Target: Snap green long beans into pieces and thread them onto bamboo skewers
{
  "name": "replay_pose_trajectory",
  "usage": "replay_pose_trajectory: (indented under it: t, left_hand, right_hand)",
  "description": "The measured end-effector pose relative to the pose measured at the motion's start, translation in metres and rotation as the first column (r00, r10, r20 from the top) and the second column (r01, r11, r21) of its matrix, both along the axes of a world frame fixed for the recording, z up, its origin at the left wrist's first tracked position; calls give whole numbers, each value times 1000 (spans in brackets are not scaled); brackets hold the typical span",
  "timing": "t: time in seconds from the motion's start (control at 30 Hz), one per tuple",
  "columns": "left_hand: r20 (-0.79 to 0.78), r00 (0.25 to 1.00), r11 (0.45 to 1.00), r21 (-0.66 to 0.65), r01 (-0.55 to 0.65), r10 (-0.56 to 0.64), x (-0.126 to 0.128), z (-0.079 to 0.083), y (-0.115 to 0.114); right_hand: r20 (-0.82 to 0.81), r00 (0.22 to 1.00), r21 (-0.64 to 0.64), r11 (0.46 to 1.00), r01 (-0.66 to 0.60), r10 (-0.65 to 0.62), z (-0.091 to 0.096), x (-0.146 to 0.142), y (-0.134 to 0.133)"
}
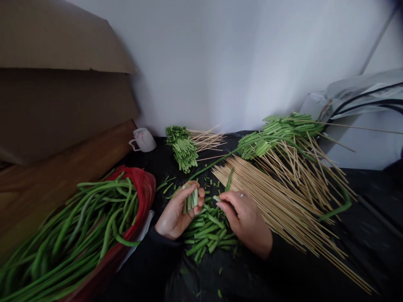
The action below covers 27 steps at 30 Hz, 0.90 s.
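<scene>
My left hand [176, 214] is closed around a small bunch of short cut green bean pieces [191, 199], held upright. My right hand [244, 216] pinches one short bean piece [216, 198] at its fingertips, just right of that bunch. Below and between both hands lies a loose pile of cut bean pieces [206, 235] on the black table cover [362, 235]. A wide heap of bamboo skewers [283, 197] spreads out to the right of my right hand.
A red bag [143, 184] of long uncut green beans [78, 230] lies at the left. Skewered bean bundles [185, 153] and another skewered bundle [277, 134] sit at the back, beside a white cup [143, 139]. Cardboard [56, 84] leans at the left; cables and plastic at the right.
</scene>
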<state>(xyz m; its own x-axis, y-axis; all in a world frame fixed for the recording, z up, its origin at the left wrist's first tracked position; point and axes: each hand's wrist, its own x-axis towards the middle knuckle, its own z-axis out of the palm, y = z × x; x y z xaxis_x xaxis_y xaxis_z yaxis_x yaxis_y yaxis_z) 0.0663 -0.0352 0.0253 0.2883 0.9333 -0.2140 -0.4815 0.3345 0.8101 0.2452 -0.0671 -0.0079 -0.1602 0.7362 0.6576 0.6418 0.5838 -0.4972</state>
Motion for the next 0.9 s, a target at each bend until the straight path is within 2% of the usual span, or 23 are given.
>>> replay_pose_trajectory:
  t: [0.1,0.17,0.23,0.33,0.43,0.53,0.63,0.73,0.83,0.9]
  left_hand:
    - [-189,981,989,129,72,-47,4,-3,-4]
    - [-369,930,971,225,80,8,8,-6,-7]
    - [-473,877,953,295,71,82,9,-7,-8]
    - [-511,835,932,363,-3,202,8,-7,-5]
    - [-486,816,913,391,-117,313,3,-9,1]
    - [-462,811,903,392,-177,360,0,-10,5]
    - [-494,769,879,442,-179,405,1,-8,4]
    - [-552,686,815,570,-104,474,3,-6,0]
    - [-609,626,735,673,83,487,4,-10,-5]
    - [-650,587,693,694,198,483,3,-15,-7]
  right_hand:
    - [31,999,-7,1000,-18,18,0,0,0]
    - [58,998,-13,1000,-28,29,-1,0,0]
    - [73,997,-24,999,-34,36,-2,0,0]
    - [70,997,-55,998,-12,16,-3,1,1]
    - [106,993,-69,996,50,-42,-3,6,4]
    - [227,967,3,992,123,-120,-1,11,7]
    - [338,923,101,982,159,-184,1,14,8]
    - [396,897,157,977,146,-198,2,15,7]
    - [428,883,199,973,116,-193,3,13,5]
    - [442,878,228,970,86,-181,3,12,3]
